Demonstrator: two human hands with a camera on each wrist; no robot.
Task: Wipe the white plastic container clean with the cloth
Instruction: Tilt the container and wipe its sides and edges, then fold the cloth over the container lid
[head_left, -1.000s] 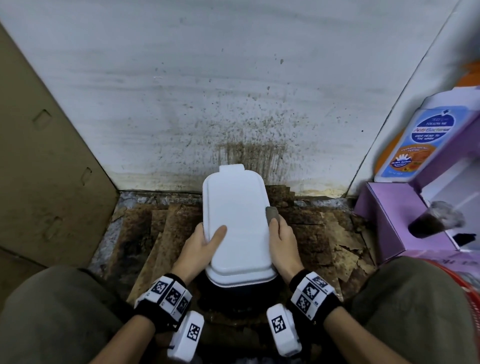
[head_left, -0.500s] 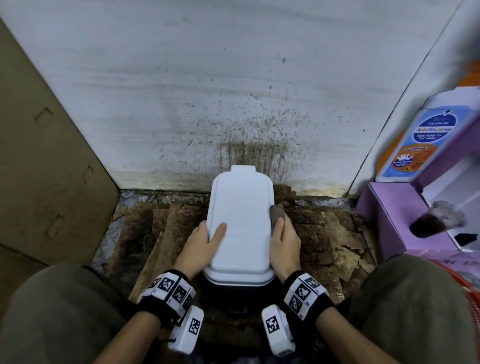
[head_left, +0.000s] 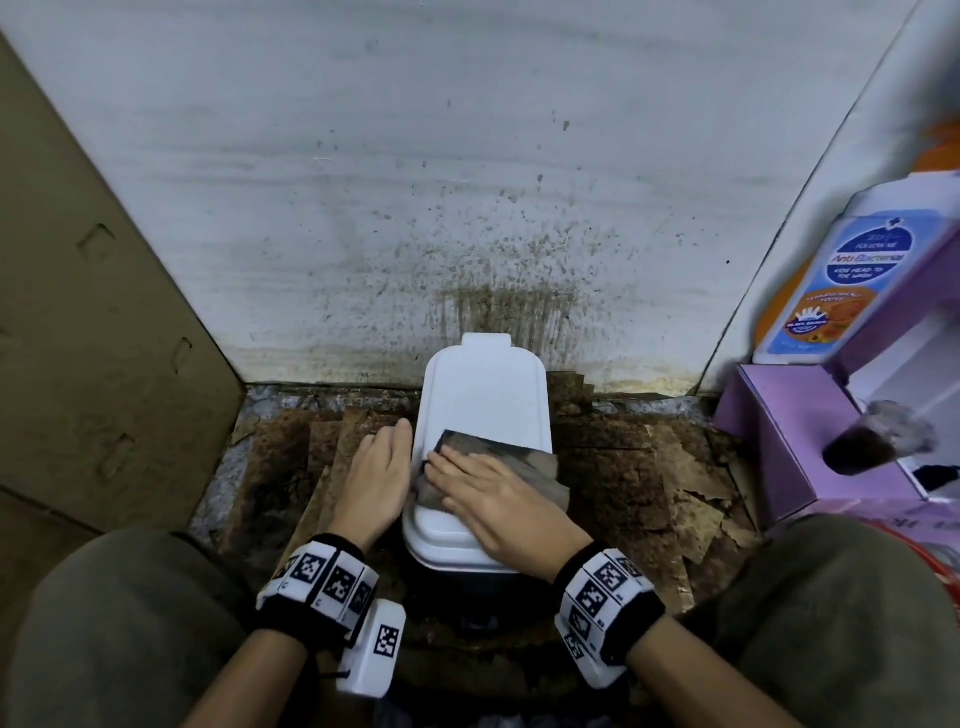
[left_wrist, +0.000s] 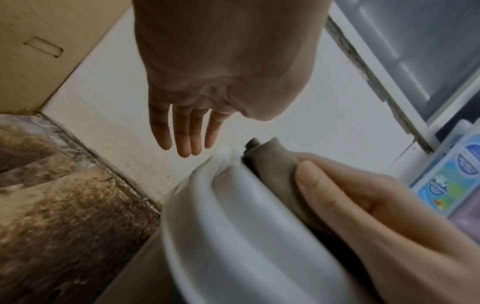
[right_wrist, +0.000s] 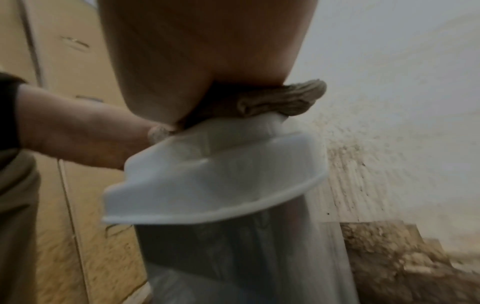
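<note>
A brown cardboard sheet (head_left: 98, 332) leans at the far left, next to the stained white wall (head_left: 467, 182); the floor below is covered with dirty, torn pieces of cardboard (head_left: 649, 478). The left hand (head_left: 376, 478) lies flat against the left side of the white plastic container (head_left: 485, 395), its fingers straight and holding nothing. The container stands in the middle, between the person's knees, with its far end near the wall; its lid is closed. The right hand (head_left: 498, 499) presses the grey cloth (head_left: 498, 452) flat on the lid with straight fingers, the cloth spreading to the right edge. At the right stand a purple box (head_left: 789, 447) and a wash bottle (head_left: 841, 280).
</note>
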